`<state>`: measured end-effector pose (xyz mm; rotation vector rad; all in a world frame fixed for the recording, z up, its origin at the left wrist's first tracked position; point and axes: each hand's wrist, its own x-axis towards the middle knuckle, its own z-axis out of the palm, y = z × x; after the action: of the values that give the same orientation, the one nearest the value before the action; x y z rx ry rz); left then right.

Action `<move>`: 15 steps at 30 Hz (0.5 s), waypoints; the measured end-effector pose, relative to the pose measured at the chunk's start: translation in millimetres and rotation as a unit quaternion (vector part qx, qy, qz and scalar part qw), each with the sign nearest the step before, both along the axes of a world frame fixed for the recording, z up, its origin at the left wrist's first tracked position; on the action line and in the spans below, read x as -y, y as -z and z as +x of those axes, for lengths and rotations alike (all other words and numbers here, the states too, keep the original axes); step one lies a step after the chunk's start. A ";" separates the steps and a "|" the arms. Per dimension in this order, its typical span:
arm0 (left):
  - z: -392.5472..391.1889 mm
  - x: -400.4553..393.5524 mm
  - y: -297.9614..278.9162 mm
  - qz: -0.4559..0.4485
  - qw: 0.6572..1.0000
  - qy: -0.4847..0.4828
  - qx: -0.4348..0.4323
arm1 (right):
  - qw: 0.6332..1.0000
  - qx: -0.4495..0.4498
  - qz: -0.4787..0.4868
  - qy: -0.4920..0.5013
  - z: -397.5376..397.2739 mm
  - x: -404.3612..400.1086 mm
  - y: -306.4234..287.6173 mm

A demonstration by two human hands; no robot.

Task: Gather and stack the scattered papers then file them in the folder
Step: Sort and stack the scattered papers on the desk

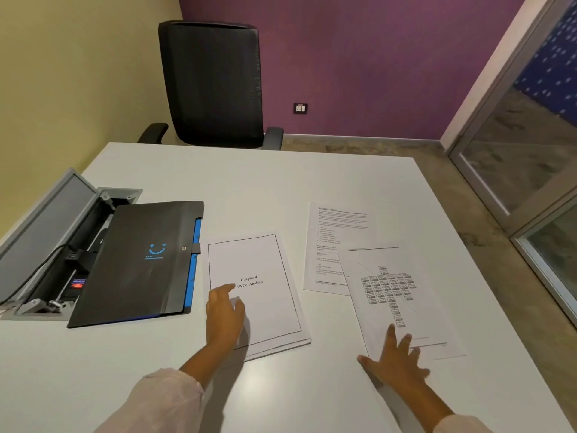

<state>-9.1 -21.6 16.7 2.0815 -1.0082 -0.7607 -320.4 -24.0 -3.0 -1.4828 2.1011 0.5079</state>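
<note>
Papers: three groups lie apart on the white surface [281,182]. A small stack topped by the "Chapter 4 SWOT Analysis" sheet [259,285] sits near centre, just right of the folder. A text sheet [331,245] lies farther right, and a chart sheet [396,298] overlaps its near right corner, tilted.
Folder: the black folder [140,264] lies closed at the left, its snap strap fastened, blue inner edges showing along its right side; its left part rests over an open cable box [62,239] set in the surface.
Left hand: the left hand [223,314] rests flat, fingers loose, on the near left part of the stack, pinning it and gripping nothing.
Right hand: the right hand [398,360] lies spread, palm down, on the near edge of the chart sheet, pressing on it and closed around nothing.
Done: part of the gathering, judging by the stack already several sheets deep.
Left: the chart sheet and text sheet are not yet on the stack; squaring the pile, opening the folder and filing all remain.
Surroundings: a black office chair [212,82] stands at the far edge.
</note>
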 end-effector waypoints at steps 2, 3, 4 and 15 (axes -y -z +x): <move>-3.1 1.8 -0.2 -0.003 1.000 0.005 -0.010 | 1.000 -0.015 -0.011 -0.022 -2.9 -8.3 6.3; -4.5 2.1 -0.6 -0.003 1.000 0.007 -0.014 | 0.999 -0.026 -0.023 -0.034 -3.1 -10.9 7.4; -6.1 1.8 -0.4 -0.001 1.000 0.009 -0.021 | 0.997 -0.042 -0.035 -0.046 -2.9 -12.5 7.2; -11.5 -6.8 -1.4 0.021 0.998 0.040 -0.052 | 0.987 -0.100 -0.068 -0.106 4.1 5.9 -14.5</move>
<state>-20.7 -14.9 18.1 2.0240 -1.0308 -0.9293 -316.3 -29.9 11.5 -1.8127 2.1773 0.6267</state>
